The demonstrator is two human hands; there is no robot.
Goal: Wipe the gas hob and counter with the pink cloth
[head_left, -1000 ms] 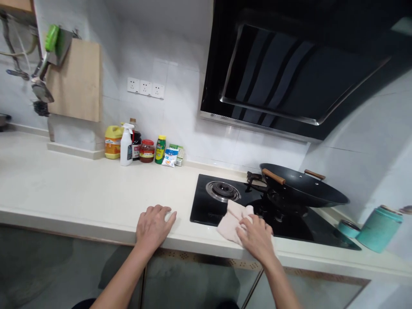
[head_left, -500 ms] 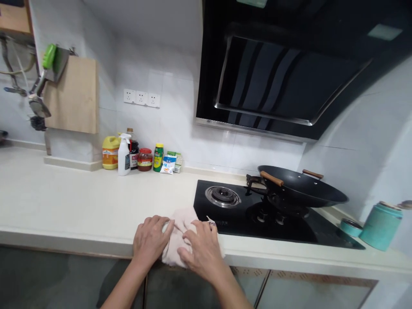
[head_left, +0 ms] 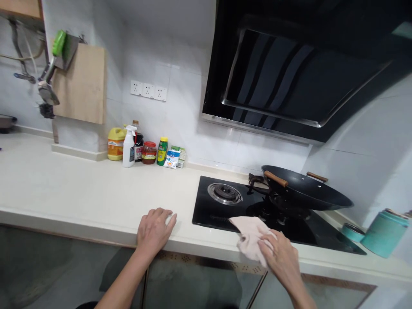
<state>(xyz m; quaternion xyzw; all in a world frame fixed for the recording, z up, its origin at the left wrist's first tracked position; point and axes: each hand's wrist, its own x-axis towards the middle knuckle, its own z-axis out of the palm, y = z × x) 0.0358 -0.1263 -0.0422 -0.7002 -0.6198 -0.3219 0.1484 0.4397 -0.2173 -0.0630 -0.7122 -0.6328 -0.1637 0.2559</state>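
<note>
My right hand (head_left: pixel 278 255) grips a pale pink cloth (head_left: pixel 252 238) at the front edge of the black gas hob (head_left: pixel 209 219). The cloth lies partly over the hob and partly over the counter lip, its left corner spread out. My left hand (head_left: pixel 154 229) rests on the front edge of the white counter (head_left: pixel 96 189), left of the hob, fingers bent and thumb held apart. A small pale patch shows between that thumb and the fingers; I cannot tell if it is the counter.
A black wok (head_left: pixel 305 189) with wooden handles sits on the hob's right burner. Turquoise containers (head_left: pixel 386 234) stand at the far right. Along the wall are a spray bottle (head_left: pixel 128 148), a yellow jug (head_left: pixel 115 146) and a red-lidded jar (head_left: pixel 149 153). A range hood (head_left: pixel 273 77) overhangs the hob.
My right hand has carried the cloth to the right, away from my left hand and onto the hob's front edge. My left hand stays on the counter edge, off the cloth. The view has shifted slightly.
</note>
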